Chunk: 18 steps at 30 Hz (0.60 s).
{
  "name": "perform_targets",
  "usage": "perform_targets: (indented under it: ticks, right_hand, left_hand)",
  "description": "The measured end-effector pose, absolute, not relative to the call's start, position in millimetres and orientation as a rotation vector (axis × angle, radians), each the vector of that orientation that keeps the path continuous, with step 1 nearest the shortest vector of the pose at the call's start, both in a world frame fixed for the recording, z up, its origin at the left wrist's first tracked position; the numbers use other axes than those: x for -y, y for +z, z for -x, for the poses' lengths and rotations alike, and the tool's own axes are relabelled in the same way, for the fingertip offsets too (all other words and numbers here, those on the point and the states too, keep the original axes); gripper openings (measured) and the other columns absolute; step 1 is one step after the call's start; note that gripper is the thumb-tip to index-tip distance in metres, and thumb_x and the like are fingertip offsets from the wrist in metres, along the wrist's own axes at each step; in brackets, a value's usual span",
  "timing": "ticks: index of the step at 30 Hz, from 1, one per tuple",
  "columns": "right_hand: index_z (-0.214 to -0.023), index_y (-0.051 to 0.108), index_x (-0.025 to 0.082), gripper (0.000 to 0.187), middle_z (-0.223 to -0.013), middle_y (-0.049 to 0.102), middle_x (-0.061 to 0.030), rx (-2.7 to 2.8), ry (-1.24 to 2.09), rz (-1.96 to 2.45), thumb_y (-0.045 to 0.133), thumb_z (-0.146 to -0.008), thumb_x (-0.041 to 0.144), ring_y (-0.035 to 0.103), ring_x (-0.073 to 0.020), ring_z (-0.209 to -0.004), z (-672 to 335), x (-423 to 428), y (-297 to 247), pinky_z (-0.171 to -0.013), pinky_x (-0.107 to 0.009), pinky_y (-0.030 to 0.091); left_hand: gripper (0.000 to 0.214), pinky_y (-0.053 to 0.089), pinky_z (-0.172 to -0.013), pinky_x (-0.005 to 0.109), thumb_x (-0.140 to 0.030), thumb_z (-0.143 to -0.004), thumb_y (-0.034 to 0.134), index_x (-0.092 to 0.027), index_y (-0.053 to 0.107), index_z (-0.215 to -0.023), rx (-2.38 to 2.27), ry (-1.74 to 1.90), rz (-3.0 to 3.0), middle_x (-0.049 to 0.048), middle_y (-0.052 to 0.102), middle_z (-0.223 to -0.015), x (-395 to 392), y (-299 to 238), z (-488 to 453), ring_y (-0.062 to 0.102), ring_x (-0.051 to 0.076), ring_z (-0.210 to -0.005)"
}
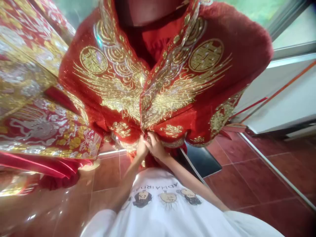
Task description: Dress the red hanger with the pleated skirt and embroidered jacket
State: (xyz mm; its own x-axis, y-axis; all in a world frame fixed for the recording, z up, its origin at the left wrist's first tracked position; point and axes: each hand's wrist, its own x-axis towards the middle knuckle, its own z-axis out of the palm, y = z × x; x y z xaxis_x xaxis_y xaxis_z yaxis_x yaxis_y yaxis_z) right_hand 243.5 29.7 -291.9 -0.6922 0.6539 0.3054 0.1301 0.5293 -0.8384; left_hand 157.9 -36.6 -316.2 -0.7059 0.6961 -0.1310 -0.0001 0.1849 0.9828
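Observation:
In front of me stands a red velvet jacket point(172, 115) with gold embroidery and beaded borders, worn on a mannequin point(145, 13). Its two front edges meet in the middle. Low on that front opening, my left hand point(142, 147) pinches the fabric edge. My right hand point(156, 144) is right beside it, its fingers closed on the same front edge. The two hands touch or nearly touch. Whatever small fastening lies between the fingertips is hidden.
More red and gold embroidered garments point(44, 128) hang close on the left. A dark flat panel point(203, 161) lies on the red tiled floor point(237, 177) to the right. Beyond it are a white panel point(278, 95) and a metal window frame point(288, 19).

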Motion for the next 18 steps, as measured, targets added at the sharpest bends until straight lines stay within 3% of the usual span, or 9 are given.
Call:
perform_targets:
  ticks: [2,4,7,10,13,18]
  right_hand:
    - [-0.115,0.061,0.020,0.033,-0.121,0.061,-0.0106,2.097,1.258,0.618,0.053,-0.087,0.034,0.057,-0.0220,-0.114,-264,-26,-305,-0.102,-0.038,0.045]
    - [-0.099,0.065,0.020,0.024,-0.102,0.067,-0.0082,2.001,1.394,0.684,0.054,-0.084,0.036,0.064,-0.0203,-0.096,-288,-20,-324,-0.091,-0.037,0.050]
    - [-0.078,0.059,0.018,0.024,-0.075,0.065,-0.0062,1.754,1.525,0.913,0.060,-0.077,0.042,0.062,-0.0195,-0.072,-320,-13,-355,-0.074,-0.037,0.052]
    - [-0.082,0.055,0.018,0.036,-0.078,0.064,-0.0055,1.463,1.639,1.073,0.071,-0.063,0.044,0.062,-0.0195,-0.074,-341,-15,-372,-0.072,-0.035,0.052]
    - [-0.091,0.055,0.019,0.044,-0.089,0.066,-0.0057,1.229,1.810,1.089,0.075,-0.059,0.043,0.064,-0.0197,-0.083,-350,-24,-368,-0.076,-0.034,0.053]
    - [-0.090,0.059,0.017,0.047,-0.079,0.066,-0.0040,1.012,2.113,0.969,0.081,-0.051,0.028,0.066,-0.0210,-0.075,-340,-22,-338,-0.068,-0.034,0.053]
  left_hand:
    - [0.039,0.043,-0.103,0.036,-0.038,-0.077,0.071,-0.020,0.059,-0.109,-1.795,1.608,-0.558,0.0107,0.059,-0.125,50,-323,-161,0.054,0.026,-0.119]
    - [0.047,0.050,-0.090,0.041,-0.053,-0.070,0.071,-0.016,0.063,-0.098,-1.690,1.575,-0.417,0.0147,0.064,-0.112,71,-330,-164,0.062,0.030,-0.105]
    - [0.064,0.053,-0.071,0.045,-0.067,-0.057,0.074,-0.011,0.065,-0.088,-1.609,1.514,-0.176,0.0196,0.067,-0.093,106,-337,-163,0.066,0.033,-0.082]
    - [0.067,0.053,-0.074,0.041,-0.066,-0.052,0.078,-0.014,0.064,-0.092,-1.590,1.613,-0.005,0.0151,0.067,-0.094,128,-330,-158,0.066,0.029,-0.087]
    - [0.061,0.053,-0.076,0.036,-0.065,-0.052,0.079,-0.018,0.062,-0.086,-1.513,1.732,0.058,0.0102,0.068,-0.088,132,-310,-158,0.065,0.027,-0.092]
    - [0.044,0.054,-0.071,0.035,-0.050,-0.061,0.082,-0.017,0.067,-0.087,-1.377,1.737,0.035,0.0093,0.069,-0.080,120,-290,-171,0.067,0.026,-0.081]
